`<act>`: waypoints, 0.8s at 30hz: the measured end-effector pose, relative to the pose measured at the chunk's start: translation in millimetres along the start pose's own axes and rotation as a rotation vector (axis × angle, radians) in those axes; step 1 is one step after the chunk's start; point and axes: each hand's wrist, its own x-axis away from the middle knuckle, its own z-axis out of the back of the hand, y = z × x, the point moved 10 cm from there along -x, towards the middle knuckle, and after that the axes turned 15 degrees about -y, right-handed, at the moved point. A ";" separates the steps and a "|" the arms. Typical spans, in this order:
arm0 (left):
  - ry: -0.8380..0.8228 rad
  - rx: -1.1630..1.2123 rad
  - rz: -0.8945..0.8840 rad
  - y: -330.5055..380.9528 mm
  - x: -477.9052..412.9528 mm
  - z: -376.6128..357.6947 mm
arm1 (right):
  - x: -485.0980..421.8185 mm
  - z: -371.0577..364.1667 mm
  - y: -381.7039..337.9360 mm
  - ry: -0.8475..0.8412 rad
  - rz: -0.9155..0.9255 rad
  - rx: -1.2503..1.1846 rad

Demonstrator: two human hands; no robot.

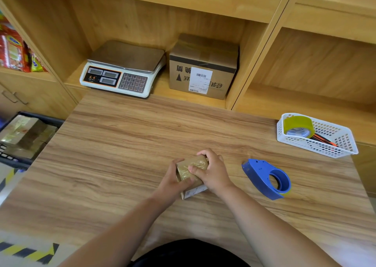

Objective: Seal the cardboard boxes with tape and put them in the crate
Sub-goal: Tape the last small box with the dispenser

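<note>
Holding taped boxes [22, 132], the crate [42, 117] sits at nine o'clock; a basket [317, 147] at two holds tape [298, 125]. Left grip [173, 182] and right grip [215, 174] clasp a glossy taped box [195, 162].

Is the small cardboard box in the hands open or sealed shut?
Shut: glossy tape covers the small brown cardboard box, held by the left hand and right hand.
</note>
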 end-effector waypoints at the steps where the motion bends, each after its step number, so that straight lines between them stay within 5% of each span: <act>1: 0.018 -0.016 -0.011 1.7 -0.9 0.5 | -1.6 1.5 0.4 0.009 -0.005 -0.016; 10: 0.011 -0.115 -0.042 5.7 -7.2 5.1 | -2.4 12.5 4.1 0.036 -0.024 -0.018; 16: -0.017 -0.103 -0.092 9.0 -13.0 9.0 | 3.9 -2.8 11.5 -0.217 -0.044 -0.062; 24: -0.032 -0.201 -0.100 10.9 -20.9 14.1 | 2.0 2.8 10.2 -0.114 -0.012 -0.079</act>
